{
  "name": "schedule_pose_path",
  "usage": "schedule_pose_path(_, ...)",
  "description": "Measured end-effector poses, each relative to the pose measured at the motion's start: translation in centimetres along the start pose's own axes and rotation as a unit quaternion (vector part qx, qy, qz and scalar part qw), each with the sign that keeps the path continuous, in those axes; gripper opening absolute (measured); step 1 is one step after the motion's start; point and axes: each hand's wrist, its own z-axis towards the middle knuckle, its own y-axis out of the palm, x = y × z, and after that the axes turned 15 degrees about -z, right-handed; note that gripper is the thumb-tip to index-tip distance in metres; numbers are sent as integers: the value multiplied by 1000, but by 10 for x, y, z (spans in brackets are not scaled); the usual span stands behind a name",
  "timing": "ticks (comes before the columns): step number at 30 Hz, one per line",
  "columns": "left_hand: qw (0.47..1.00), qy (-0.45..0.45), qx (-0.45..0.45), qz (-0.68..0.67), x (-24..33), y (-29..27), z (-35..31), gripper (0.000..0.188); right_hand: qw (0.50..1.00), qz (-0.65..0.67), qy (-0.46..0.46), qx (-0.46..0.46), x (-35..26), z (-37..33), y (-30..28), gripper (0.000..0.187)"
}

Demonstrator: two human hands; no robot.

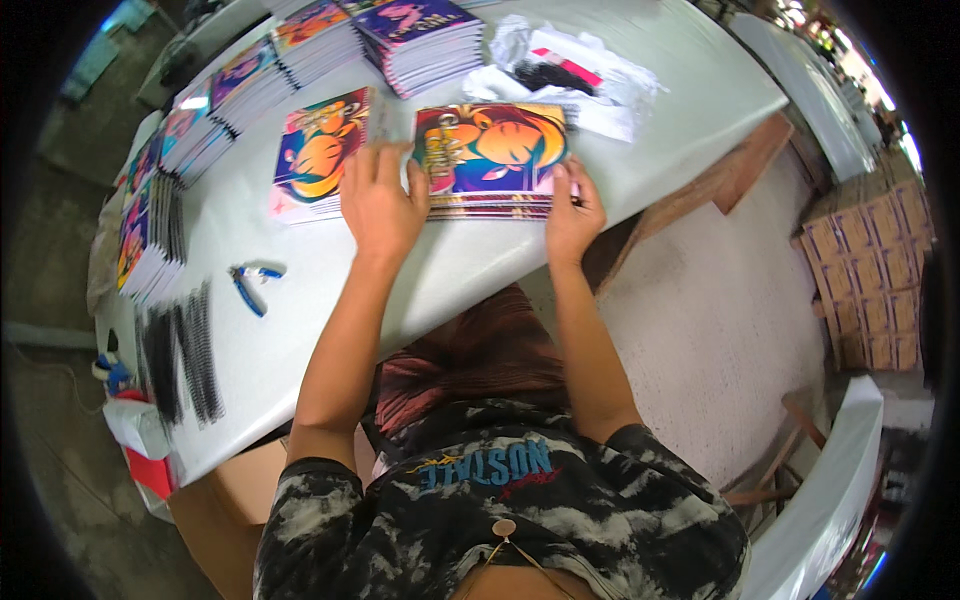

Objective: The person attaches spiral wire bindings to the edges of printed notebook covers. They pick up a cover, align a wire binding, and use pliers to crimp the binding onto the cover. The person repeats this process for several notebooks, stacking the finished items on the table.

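A small pile of spiral notebooks (495,150) with a colourful cartoon cover lies before me, turned sideways. My left hand (383,200) rests at its left edge, fingers stretched out and lying flat, the thumb near the cover. At the lower right corner my right hand (577,208) has its fingers closed on the top notebook's edge. A small dark bit shows by those fingers, too small to make out. Just left of my left hand lies another stack of notebooks (318,150) with the same kind of cover.
Taller notebook stacks (420,45) line the table's far and left sides. Blue-handled pliers (256,286) and black plastic spiral coils (180,350) lie at left. Crumpled white plastic (615,85) is at the back right. Brown boxes (870,270) stand beyond the white table's (690,110) right edge.
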Motion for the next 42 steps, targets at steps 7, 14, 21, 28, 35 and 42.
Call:
schedule_pose_path(7, 986, -18, -129, 106, -79, -87, -24, 45, 950, -199, -238, 43, -45, -16, -13, 44)
schedule_pose_path(14, 907, -219, -33, -359, -1, -209, -103, 16, 853, 236, 5, -466, -120, -72, 8, 62)
schedule_pose_path(21, 832, -331, 89, -437, -70, -150, -165, 35, 741, 135, -32, -657, -121, -101, 22, 21)
schedule_pose_path(28, 970, -200, -3, 137, -79, -185, -156, 39, 733, 162, -34, -659, -124, -88, 26, 28)
schedule_pose_path(35, 831, -383, 57, 399, -146, -264, -200, 33, 747, 154, -64, -644, -121, -90, 32, 29)
schedule_pose_path(42, 844, -266, 229, 406, -147, -291, -183, 29, 766, 143, -43, -625, -118, -84, 26, 28)
